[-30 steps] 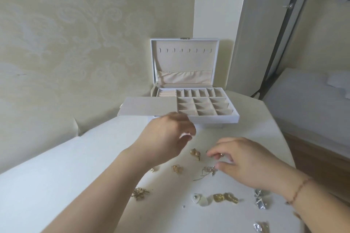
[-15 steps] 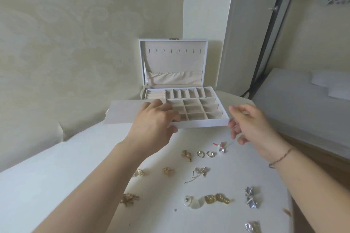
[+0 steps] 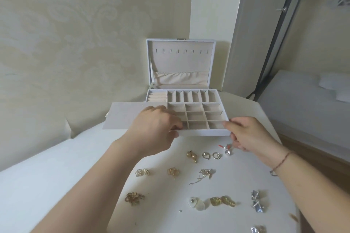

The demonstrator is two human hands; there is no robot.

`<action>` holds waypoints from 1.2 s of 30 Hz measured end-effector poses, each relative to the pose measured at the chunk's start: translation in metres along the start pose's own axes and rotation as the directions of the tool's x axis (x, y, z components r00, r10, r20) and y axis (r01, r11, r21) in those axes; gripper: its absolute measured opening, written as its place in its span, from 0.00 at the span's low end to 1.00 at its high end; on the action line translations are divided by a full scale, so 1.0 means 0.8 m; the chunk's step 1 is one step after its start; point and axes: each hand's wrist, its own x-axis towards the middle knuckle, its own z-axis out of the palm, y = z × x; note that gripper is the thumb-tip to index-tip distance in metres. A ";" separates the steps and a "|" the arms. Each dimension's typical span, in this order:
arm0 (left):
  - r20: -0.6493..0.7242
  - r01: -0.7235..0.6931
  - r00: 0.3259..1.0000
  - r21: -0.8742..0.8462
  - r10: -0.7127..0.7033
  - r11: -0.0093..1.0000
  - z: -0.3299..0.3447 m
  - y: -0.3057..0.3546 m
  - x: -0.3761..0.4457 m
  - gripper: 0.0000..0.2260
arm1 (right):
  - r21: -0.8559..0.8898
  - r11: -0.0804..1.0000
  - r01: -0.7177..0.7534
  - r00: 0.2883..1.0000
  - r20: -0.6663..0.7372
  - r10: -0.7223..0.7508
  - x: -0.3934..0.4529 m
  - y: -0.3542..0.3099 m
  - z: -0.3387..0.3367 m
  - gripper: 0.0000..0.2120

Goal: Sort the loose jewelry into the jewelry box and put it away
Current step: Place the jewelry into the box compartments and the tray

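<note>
Jewelry box (image 3: 181, 73), white, sits at far end of counter (image 3: 91, 172) w/ lid upright against the wall. Its divided tray (image 3: 197, 117) shows 6 narrow slots, 9 square cells and a ring-roll section at left. A flat beige panel (image 3: 125, 115) sticks out from tray's left side. Left hand (image 3: 154, 130) grips tray's front edge, fingers curled over the rim; right hand (image 3: 246, 134) pinches the front right corner.

Loose pieces lie on counter near the box front, approx 3 rows: gold earring (image 3: 191, 155), 2 silver hoops (image 3: 211, 155), small silver piece w/ red bit (image 3: 227, 150); gold rose pair (image 3: 142, 172), gold square piece (image 3: 173, 172), silver dangly piece (image 3: 204, 174); gold cluster (image 3: 134, 197), pearly disc pair (image 3: 197, 203), 2 gold nuggets (image 3: 222, 201), 2 silver stars (image 3: 257, 201). One more silver piece (image 3: 258, 229) at bottom edge. Bed (image 3: 303, 104) at right.
</note>
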 end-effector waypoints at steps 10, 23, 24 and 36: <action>-0.125 -0.030 0.992 -0.022 0.027 0.999 0.009 0.030 0.002 0.16 | -0.286 0.956 0.070 0.952 -0.266 -0.150 -0.012 0.040 -0.095 0.21; 0.001 0.100 0.995 -0.030 -0.100 0.995 -0.003 -0.028 -0.004 0.07 | -0.275 0.936 0.222 0.947 -0.167 -0.273 0.005 -0.008 0.022 0.20; 0.039 0.104 0.994 -0.032 -0.103 0.994 -0.004 -0.033 -0.005 0.07 | -0.255 0.940 0.225 0.949 -0.161 -0.271 0.004 -0.009 0.026 0.20; -0.168 0.125 0.977 -0.064 -0.135 0.990 0.008 -0.032 -0.004 0.06 | -0.094 0.991 0.090 0.967 -0.229 -0.109 0.029 -0.009 0.018 0.21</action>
